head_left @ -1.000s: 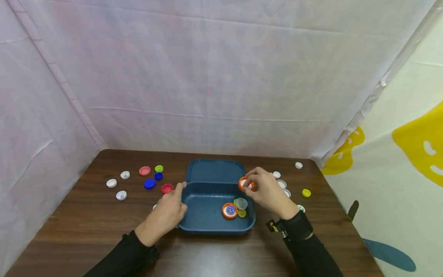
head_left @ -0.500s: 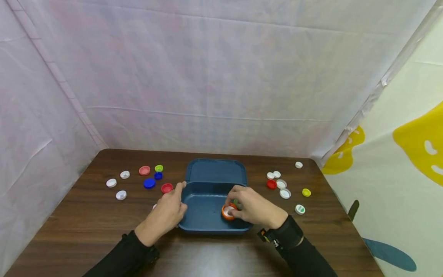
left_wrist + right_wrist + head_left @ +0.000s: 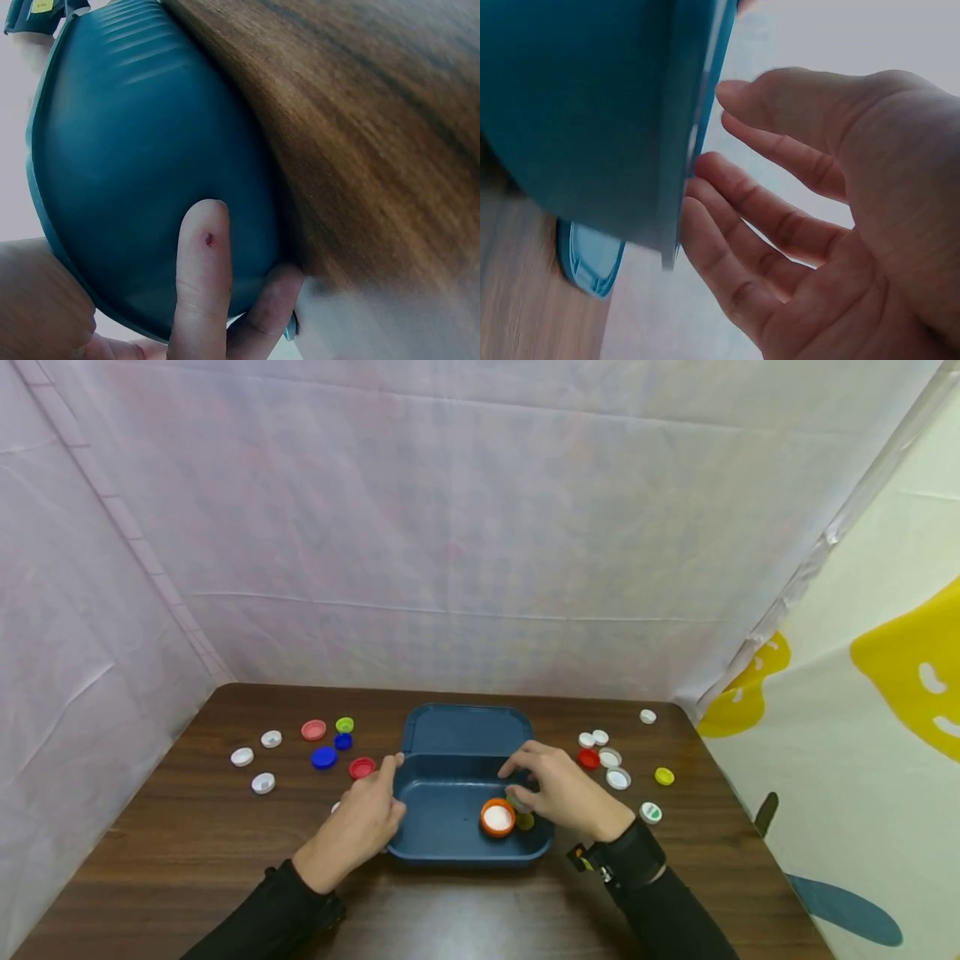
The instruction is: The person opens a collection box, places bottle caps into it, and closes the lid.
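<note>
A dark blue lidded box (image 3: 438, 827) stands on the table with its lid (image 3: 467, 729) folded open at the back. My left hand (image 3: 360, 818) grips its left rim, and fingers (image 3: 202, 277) of that hand lie against the outer wall in the left wrist view. My right hand (image 3: 566, 789) hovers over the box's right side, fingers loosely bent and apart, holding nothing. An orange bottle cap (image 3: 497, 817) with a white inside lies in the box just left of it. Beside that sit a yellow-green cap (image 3: 526, 821) and a clear cap, partly hidden by my right thumb.
Left of the box lie white, green and red caps, a large blue cap (image 3: 324, 757) and a pink cap (image 3: 313, 730). To the right are several white caps, a red cap (image 3: 588, 759) and a yellow cap (image 3: 663, 777). White cloth (image 3: 465, 527) hangs behind the table.
My right hand has brought the orange cap into the box, set it over the purple-swirl one, and let go, drawing back slightly up and right. My left hand has stayed put.
</note>
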Action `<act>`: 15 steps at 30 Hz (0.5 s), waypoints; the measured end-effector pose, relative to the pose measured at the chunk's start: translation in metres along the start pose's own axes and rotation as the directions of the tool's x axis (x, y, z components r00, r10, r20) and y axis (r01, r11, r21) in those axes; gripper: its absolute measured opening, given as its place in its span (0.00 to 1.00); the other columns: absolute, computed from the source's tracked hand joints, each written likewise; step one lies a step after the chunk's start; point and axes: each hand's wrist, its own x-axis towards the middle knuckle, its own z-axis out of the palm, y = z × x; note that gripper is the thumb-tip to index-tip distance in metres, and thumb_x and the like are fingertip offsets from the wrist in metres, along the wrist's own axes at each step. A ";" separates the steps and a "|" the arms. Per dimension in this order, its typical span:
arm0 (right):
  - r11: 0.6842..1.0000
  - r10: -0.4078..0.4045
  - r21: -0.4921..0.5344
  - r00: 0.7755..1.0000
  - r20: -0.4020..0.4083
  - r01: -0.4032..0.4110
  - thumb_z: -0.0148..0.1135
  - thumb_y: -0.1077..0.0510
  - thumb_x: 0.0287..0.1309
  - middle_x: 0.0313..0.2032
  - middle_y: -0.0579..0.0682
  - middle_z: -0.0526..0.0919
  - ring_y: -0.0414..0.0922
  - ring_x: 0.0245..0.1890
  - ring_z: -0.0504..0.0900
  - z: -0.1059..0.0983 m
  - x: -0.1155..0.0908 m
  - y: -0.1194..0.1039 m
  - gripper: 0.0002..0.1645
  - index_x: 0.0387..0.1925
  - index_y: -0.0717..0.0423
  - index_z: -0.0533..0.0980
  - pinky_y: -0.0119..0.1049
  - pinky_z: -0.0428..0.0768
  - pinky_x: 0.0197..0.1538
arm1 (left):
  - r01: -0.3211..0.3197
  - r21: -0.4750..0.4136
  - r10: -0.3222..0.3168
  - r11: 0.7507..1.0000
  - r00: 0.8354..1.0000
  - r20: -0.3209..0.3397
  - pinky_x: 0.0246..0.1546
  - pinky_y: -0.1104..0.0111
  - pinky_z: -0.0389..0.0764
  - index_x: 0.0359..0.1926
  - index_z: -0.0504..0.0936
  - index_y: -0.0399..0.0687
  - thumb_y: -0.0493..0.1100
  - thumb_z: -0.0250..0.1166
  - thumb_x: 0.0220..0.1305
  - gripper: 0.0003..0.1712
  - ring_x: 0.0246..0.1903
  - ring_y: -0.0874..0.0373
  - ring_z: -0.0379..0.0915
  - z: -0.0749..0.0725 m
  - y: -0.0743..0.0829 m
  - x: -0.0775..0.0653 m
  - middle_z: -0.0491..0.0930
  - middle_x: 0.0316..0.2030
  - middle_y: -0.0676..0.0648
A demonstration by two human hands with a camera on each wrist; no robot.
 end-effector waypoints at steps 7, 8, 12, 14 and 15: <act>0.995 0.081 -0.048 0.988 -0.132 -0.088 0.80 0.59 0.75 0.53 0.54 0.91 0.50 0.48 0.90 -0.007 -0.002 0.022 0.16 0.60 0.52 0.91 0.43 0.93 0.52 | -0.043 0.023 0.043 0.999 0.999 -0.033 0.18 0.70 0.78 0.81 0.71 0.32 0.29 0.64 0.73 0.37 0.16 0.64 0.74 0.001 0.000 -0.001 0.83 0.36 0.42; 0.993 0.096 -0.053 0.984 -0.149 -0.105 0.80 0.59 0.75 0.53 0.54 0.91 0.50 0.48 0.90 -0.009 -0.002 0.026 0.16 0.60 0.52 0.91 0.43 0.92 0.51 | -0.044 0.025 0.045 0.999 0.998 -0.035 0.18 0.70 0.78 0.81 0.71 0.32 0.29 0.64 0.73 0.37 0.16 0.64 0.74 0.001 0.000 -0.001 0.83 0.36 0.42; 0.982 0.160 -0.067 0.967 -0.200 -0.177 0.79 0.59 0.75 0.55 0.57 0.91 0.54 0.52 0.92 -0.016 -0.004 0.044 0.19 0.63 0.55 0.89 0.50 0.93 0.53 | -0.036 0.033 0.037 0.999 0.999 -0.037 0.19 0.69 0.78 0.81 0.71 0.32 0.29 0.65 0.73 0.37 0.17 0.64 0.75 0.002 -0.001 0.000 0.85 0.38 0.40; 0.969 0.215 -0.074 0.954 -0.208 -0.234 0.79 0.58 0.75 0.56 0.59 0.90 0.55 0.50 0.91 -0.020 -0.008 0.054 0.21 0.64 0.57 0.88 0.53 0.92 0.52 | -0.028 0.036 0.029 0.999 0.999 -0.035 0.19 0.69 0.78 0.81 0.70 0.32 0.29 0.64 0.73 0.37 0.17 0.63 0.75 0.002 -0.001 0.000 0.87 0.42 0.37; 0.962 0.239 -0.080 0.947 -0.213 -0.261 0.79 0.58 0.75 0.57 0.61 0.89 0.57 0.50 0.91 -0.021 -0.009 0.059 0.21 0.65 0.58 0.88 0.54 0.92 0.52 | -0.023 0.033 0.024 0.999 0.999 -0.033 0.19 0.69 0.78 0.82 0.70 0.33 0.30 0.64 0.74 0.37 0.17 0.63 0.75 0.002 0.000 0.000 0.88 0.44 0.36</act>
